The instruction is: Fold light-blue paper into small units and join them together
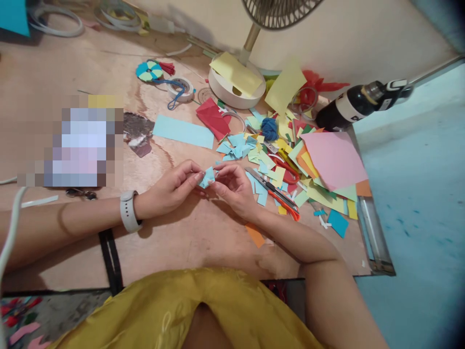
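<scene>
My left hand [170,190] and my right hand [236,186] meet over the wooden board [174,242], both pinching one small light-blue paper piece [207,177] between the fingertips. The left wrist wears a white watch [129,211]. Just right of my right hand lies an orange utility knife [279,194]. A heap of blue, yellow and green paper scraps [261,155] spreads beyond the hands.
A light-blue paper strip [183,131], red folded paper [213,118], pink sheet [334,159], blue yarn ball [269,128], tape roll [181,88], fan base [236,85] and a black bottle [358,104] lie on the board. The board's right edge [374,232] drops to a blue floor.
</scene>
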Available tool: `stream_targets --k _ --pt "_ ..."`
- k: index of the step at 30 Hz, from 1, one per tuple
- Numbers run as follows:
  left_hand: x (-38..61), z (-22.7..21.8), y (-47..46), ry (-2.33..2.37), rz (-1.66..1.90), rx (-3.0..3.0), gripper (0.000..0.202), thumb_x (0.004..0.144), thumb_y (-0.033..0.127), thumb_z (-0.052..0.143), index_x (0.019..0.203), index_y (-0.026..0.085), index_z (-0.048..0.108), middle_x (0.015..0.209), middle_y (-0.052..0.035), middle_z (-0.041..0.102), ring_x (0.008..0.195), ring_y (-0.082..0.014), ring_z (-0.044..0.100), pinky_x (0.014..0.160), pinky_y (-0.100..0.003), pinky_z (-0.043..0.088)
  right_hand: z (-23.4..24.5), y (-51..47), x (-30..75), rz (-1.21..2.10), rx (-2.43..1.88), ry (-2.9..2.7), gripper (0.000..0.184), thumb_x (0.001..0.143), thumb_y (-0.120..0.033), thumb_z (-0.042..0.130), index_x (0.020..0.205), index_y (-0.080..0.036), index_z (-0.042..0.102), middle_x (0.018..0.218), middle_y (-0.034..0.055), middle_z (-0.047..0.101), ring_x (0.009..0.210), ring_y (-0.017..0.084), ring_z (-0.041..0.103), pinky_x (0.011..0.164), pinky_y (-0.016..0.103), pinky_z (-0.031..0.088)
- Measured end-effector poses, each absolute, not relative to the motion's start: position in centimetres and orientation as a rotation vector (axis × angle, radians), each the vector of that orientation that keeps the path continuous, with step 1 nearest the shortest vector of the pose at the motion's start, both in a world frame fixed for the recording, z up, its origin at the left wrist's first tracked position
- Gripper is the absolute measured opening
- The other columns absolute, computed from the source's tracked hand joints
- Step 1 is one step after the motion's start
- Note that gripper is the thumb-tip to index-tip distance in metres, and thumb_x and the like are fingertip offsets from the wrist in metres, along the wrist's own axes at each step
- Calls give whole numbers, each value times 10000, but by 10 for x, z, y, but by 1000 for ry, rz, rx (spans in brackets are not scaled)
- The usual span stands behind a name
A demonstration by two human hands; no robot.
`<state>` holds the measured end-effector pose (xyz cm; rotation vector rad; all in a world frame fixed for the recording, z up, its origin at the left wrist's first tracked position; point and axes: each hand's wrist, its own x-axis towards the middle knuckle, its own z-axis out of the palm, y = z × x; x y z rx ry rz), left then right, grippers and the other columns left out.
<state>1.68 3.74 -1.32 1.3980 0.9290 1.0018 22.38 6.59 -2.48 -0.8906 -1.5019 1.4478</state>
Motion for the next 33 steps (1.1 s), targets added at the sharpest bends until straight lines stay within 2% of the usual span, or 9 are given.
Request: stream_targets --k 3,6,11,15,18,22,26,29,33 --pt "15 -11 37 1025 1018 1597 167 1085 338 526 1036 191 587 895 -12 676 795 -151 686 726 -272 591 -21 65 224 1584 -928 -1541 397 858 -555 826 974 -246 605 918 -5 647 789 135 626 730 297 555" --pt "14 -10 36 1050 1004 1687 166 1087 335 513 1047 191 584 893 -21 694 795 -165 693 714 -279 580 -17 64 224 1654 -938 -1599 408 869 -579 807 912 -227 604 814 -18 647 712 123 603 664 282 512" --pt "15 -7 35 916 916 1542 213 1105 393 493 1043 198 550 896 -42 745 842 -186 753 777 -309 615 -15 63 223 1842 -845 -1463 399 866 -535 827 855 -219 583 756 -26 689 620 102 608 592 262 492" --pt "15 -4 36 850 885 1351 309 1087 479 527 1009 188 595 930 -57 748 868 -199 755 812 -338 632 -14 64 224 1926 -826 -1378 386 863 -501 841 844 -211 586 718 -27 693 627 107 628 606 262 501" --pt "14 -1 37 921 872 1262 398 1045 553 573 919 180 635 887 -45 722 807 -194 728 765 -331 635 -13 65 224 1932 -834 -1366 405 829 -496 870 823 -206 589 700 -31 677 618 105 616 603 259 492" --pt "12 2 40 960 774 1333 533 1039 645 510 843 175 668 773 -48 743 692 -178 689 659 -291 585 -12 67 226 1892 -845 -1406 427 764 -487 920 791 -201 604 713 -41 633 627 95 563 601 251 456" --pt "9 7 43 910 675 1456 512 1046 599 535 779 178 651 693 -24 721 630 -142 659 598 -233 523 -12 69 228 1893 -868 -1481 447 741 -491 931 768 -194 599 699 -51 564 623 82 469 583 236 377" --pt "8 10 43 848 636 1509 492 1069 559 516 770 184 625 639 -7 704 554 -115 623 545 -208 478 -8 70 229 1947 -863 -1496 481 724 -529 930 775 -197 584 707 -48 554 631 88 459 582 236 365" --pt "8 10 41 866 695 1543 461 1082 508 515 753 195 590 589 13 683 504 -101 603 523 -196 468 -2 68 231 2011 -905 -1492 472 820 -597 832 770 -197 585 682 -47 557 609 89 462 580 239 364"
